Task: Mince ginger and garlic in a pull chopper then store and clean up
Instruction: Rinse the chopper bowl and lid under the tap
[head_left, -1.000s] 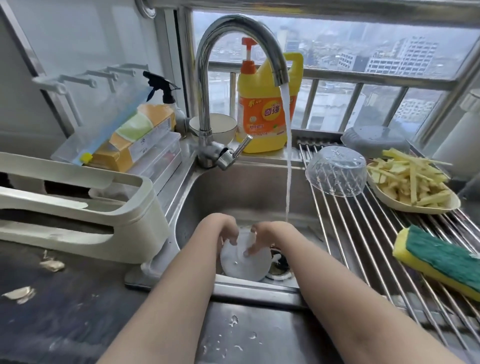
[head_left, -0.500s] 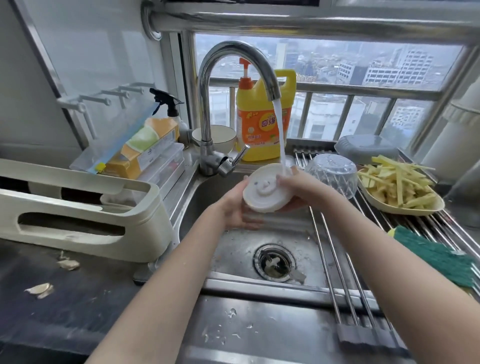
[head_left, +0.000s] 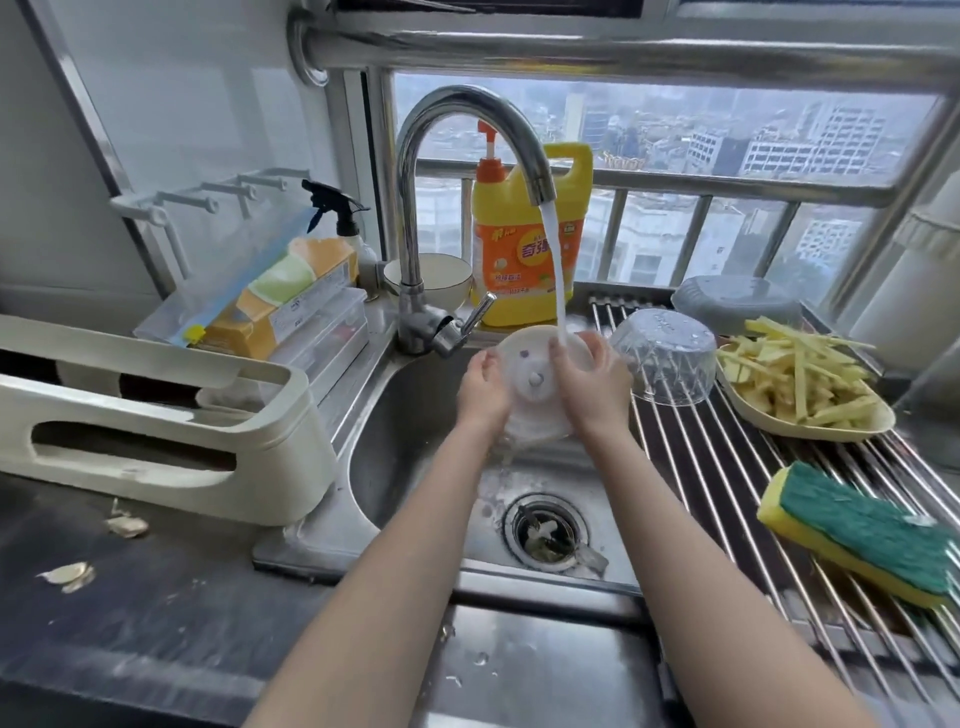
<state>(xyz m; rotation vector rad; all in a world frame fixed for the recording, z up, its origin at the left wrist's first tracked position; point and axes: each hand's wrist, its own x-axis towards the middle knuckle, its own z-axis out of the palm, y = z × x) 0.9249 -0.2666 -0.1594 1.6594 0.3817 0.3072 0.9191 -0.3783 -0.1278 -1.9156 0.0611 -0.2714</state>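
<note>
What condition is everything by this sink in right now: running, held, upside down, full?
Tap: running.
White lid: held upright under the stream.
Left hand: grips the lid's left edge.
Right hand: grips its right edge.
Clear bowl: upside down on the rack.
Grey bowl: upside down.
Plate: full of cut strips.
Sponge: lying on the rack, green side up.
Drain: holds scraps.

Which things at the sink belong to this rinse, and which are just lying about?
In the job: chopper lid, gripped by left hand and right hand; running faucet; upturned clear chopper bowl on drying rack; sponge.

Lying about: dish soap, plate of potato strips, spray bottle, garlic skins.
</note>
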